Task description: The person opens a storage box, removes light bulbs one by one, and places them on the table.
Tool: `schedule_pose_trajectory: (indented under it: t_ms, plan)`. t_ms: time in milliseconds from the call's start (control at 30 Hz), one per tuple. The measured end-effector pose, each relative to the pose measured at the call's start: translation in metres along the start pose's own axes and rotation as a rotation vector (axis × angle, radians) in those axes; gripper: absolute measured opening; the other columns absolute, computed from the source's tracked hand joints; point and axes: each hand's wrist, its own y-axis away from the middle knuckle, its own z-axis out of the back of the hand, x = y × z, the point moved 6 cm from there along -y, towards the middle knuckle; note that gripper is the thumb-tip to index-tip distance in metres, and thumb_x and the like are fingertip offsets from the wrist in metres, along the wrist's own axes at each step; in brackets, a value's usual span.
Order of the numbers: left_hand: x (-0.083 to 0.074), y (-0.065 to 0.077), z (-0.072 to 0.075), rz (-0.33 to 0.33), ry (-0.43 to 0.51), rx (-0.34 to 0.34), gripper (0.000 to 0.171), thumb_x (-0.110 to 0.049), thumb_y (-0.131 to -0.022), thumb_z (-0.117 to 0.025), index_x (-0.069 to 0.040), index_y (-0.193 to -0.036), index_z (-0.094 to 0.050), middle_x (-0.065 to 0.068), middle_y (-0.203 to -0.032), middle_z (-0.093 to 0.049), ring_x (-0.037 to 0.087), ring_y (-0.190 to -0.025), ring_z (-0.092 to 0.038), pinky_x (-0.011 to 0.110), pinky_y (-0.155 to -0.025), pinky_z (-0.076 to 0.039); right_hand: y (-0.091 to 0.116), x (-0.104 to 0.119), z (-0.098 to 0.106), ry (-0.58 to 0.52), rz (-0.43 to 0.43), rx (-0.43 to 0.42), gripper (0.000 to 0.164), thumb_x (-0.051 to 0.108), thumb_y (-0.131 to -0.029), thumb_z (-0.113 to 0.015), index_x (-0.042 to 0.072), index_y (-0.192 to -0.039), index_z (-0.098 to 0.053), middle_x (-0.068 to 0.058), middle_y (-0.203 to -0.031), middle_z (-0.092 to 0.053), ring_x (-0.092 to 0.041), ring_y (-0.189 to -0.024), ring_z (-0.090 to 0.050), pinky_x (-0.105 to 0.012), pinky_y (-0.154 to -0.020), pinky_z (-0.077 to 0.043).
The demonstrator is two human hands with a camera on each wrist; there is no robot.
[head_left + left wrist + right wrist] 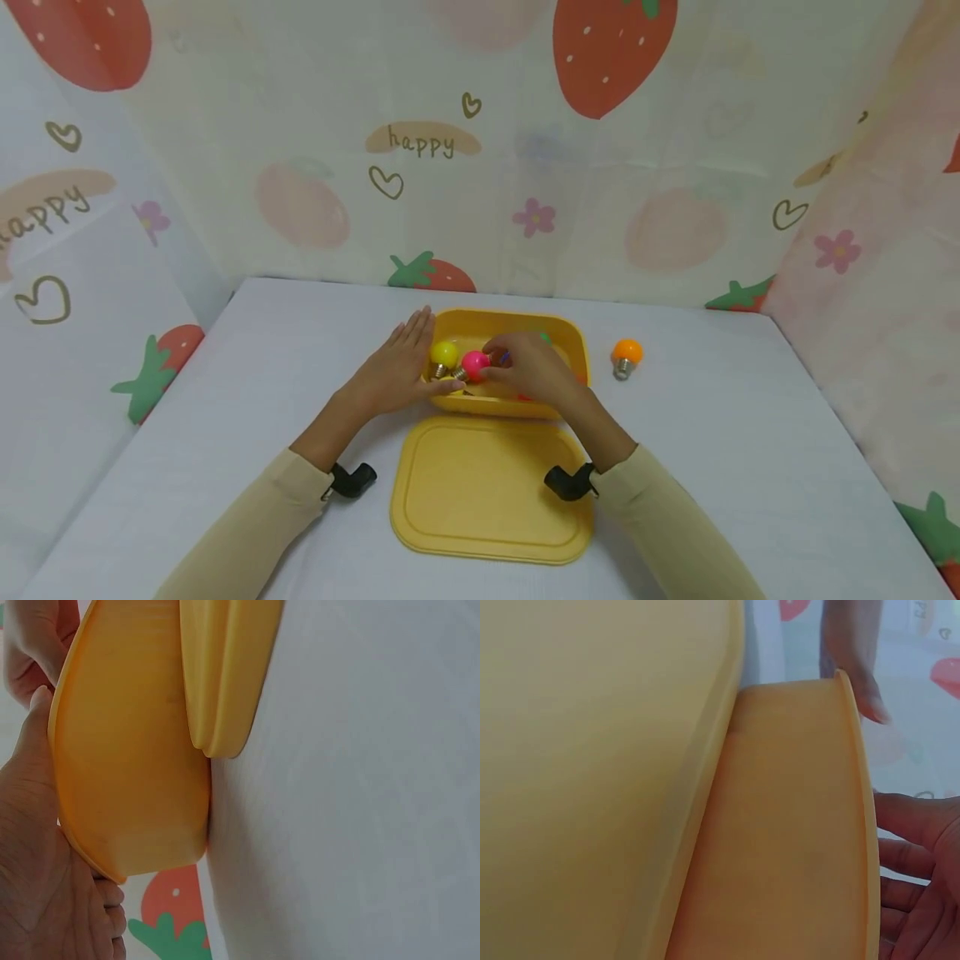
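In the head view a yellow plastic box (487, 408) holds several small coloured light bulbs. My left hand (397, 367) rests on the box's left rim with straight fingers, its thumb over the front edge. Inside the box my right hand (528, 367) has thumb and fingertips curled about a blue light bulb (505, 358), mostly covered by the fingers. A pink light bulb (474, 365) lies just left of those fingertips. Close to the left hand is a yellow light bulb (444, 354). Bits of green and red show beside the right hand, partly hidden.
The box's yellow lid (491, 492) lies flat in front of it, under the wrists. To the right of the box, an orange light bulb (627, 354) lies on the white tabletop (712, 467). A printed cloth backdrop (487, 192) stands behind and at both sides.
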Motion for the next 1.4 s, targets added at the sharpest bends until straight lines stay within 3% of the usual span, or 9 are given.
schedule_pose_trajectory:
  t_ms: [167, 600, 1400]
  plan:
    - [0.001, 0.000, -0.001, 0.010, 0.006, 0.009, 0.117, -0.080, -0.090, -0.044, 0.004, -0.160, -0.004, 0.018, -0.169, 0.001, 0.031, -0.156, 0.000, 0.048, -0.125, -0.006, -0.006, 0.001, -0.006, 0.035, -0.013, 0.008, 0.033, 0.023, -0.091, -0.079, 0.002, -0.115, -0.075, -0.010, -0.106, -0.075, -0.025, -0.094, -0.070, -0.036, -0.084, -0.059]
    - [-0.001, 0.001, 0.001, 0.001, 0.008, 0.003, 0.119, -0.079, -0.089, -0.049, 0.005, -0.160, -0.005, 0.019, -0.169, -0.001, 0.033, -0.156, -0.002, 0.048, -0.125, -0.008, -0.013, 0.000, -0.013, 0.099, -0.073, 0.013, 0.029, 0.025, -0.091, -0.079, 0.007, -0.113, -0.076, -0.007, -0.102, -0.074, -0.020, -0.089, -0.066, -0.034, -0.081, -0.058]
    - [0.000, 0.001, 0.002, -0.006, 0.012, 0.002, 0.123, -0.082, -0.085, -0.051, 0.005, -0.160, -0.005, 0.020, -0.169, -0.002, 0.031, -0.156, -0.002, 0.047, -0.125, -0.007, -0.027, -0.003, -0.021, 0.106, -0.106, -0.030, 0.030, 0.020, -0.092, -0.078, 0.001, -0.116, -0.074, -0.011, -0.111, -0.074, -0.027, -0.100, -0.067, -0.040, -0.090, -0.057]
